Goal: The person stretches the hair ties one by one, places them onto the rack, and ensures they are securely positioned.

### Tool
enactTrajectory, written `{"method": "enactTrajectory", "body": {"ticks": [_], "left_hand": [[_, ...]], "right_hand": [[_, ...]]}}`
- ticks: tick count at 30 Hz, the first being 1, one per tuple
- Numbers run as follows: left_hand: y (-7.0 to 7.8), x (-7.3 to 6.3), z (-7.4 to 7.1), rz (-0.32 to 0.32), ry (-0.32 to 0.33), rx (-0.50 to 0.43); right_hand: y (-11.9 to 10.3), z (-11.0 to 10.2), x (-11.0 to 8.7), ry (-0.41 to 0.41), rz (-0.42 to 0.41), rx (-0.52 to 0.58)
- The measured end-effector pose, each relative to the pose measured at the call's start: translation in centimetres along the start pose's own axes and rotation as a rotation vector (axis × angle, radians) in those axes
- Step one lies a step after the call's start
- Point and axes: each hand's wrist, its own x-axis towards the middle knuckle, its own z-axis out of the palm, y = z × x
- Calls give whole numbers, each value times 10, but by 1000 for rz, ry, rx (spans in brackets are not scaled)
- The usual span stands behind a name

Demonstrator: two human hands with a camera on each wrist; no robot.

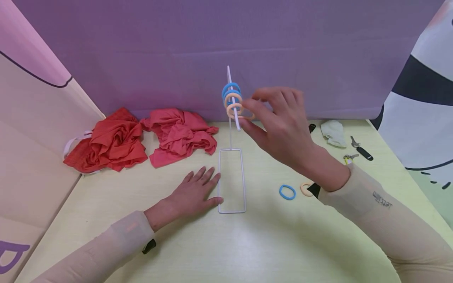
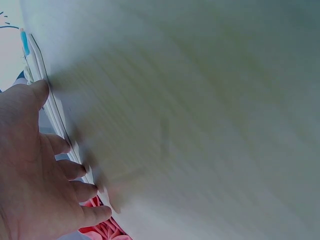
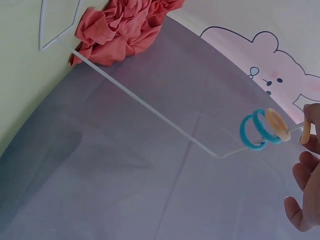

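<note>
A white wire stand (image 1: 243,177) has its rectangular base on the table and a thin upright rising to a top arm. Blue hair ties (image 3: 246,134) and peach hair ties (image 3: 276,125) hang around that arm. At its near end my right hand (image 1: 283,118) pinches another peach hair tie (image 3: 306,131) between thumb and index finger; whether the arm passes through it I cannot tell. My left hand (image 1: 194,192) lies flat on the table, fingers spread, fingertips and thumb touching the base's left side. In the left wrist view, the left hand (image 2: 40,170) is seen from the palm side.
A blue hair tie (image 1: 287,192) and a peach one (image 1: 306,189), partly hidden by the right wrist, lie on the table. Red cloth (image 1: 116,141) and pinkish-red cloth (image 1: 180,133) are heaped at back left. Keys (image 1: 361,149) and a pale cloth (image 1: 333,133) lie at back right.
</note>
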Motion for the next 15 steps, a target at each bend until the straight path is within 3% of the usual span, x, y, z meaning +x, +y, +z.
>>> {"method": "enactTrajectory", "body": {"ticks": [15], "left_hand": [[-1,1,2,10,10,6]], "right_hand": [[12,16,3,-7,8,-71]]}}
